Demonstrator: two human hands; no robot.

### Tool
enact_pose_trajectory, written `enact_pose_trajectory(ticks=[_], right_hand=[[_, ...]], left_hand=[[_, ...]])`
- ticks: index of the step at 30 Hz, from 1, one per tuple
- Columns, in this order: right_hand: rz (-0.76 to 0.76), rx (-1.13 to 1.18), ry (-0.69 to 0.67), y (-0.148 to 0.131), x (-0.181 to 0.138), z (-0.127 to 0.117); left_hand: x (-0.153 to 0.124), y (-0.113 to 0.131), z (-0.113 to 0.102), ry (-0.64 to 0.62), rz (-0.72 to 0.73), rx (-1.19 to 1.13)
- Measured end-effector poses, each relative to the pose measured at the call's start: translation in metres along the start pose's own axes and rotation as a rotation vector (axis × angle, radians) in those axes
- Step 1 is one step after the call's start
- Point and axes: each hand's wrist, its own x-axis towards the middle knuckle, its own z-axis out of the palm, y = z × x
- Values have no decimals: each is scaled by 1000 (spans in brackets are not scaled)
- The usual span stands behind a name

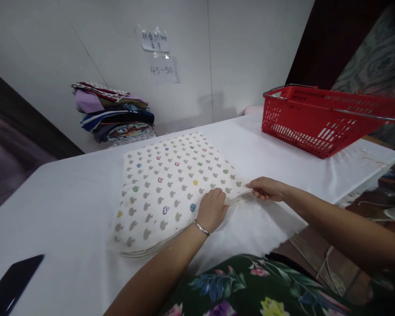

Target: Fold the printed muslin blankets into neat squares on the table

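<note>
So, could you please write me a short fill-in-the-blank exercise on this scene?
The basket on the table is ____. The lower sign on the wall reads ____. The hand pinching a corner of the patterned cloth is the person's ____ one. The bracelet is worn on the person's ____ side.
Missing words: red; 45-50; right; left.

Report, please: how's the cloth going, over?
Right grip pinching patterned cloth at right corner. Left grip on its near edge. Cloth mostly flat, layered. Red basket apart, to the right.

You can pass over the white surface [246,151] between the patterned cloth [166,188] and red basket [294,117]; the clothes pile [118,115] blocks your back left, 1 dark flat object [15,283] your near left.
</note>
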Motion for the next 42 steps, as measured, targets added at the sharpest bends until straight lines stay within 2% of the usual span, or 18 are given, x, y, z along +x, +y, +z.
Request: enact_pose_trajectory(ticks=[4,10,15,21,24,30,32,37,42], right_hand=[[-2,6,0,5,3,-1],[-16,43,-27,11,4,-5],[35,-79,15,10,4,-4],[64,-152,1,10,5,-5],[80,-249,20,11,8,-5],[60,-622,129,7,11,-1],[50,-679,158,7,11,1],[14,-671,182,12,13,9],[-2,-537,161,21,18,13]], left_hand=[[-1,3,7,4,50,55],[-2,-1,9,-8,43,61],[0,-3,11,-33,87,137],[-1,-1,11,-26,100,139],[-1,0,12,-33,121,137],[-2,0,16,-80,127,132],[-3,0,17,-85,128,128],[-8,1,22,-78,117,102],[-11,0,28,-104,107,92]])
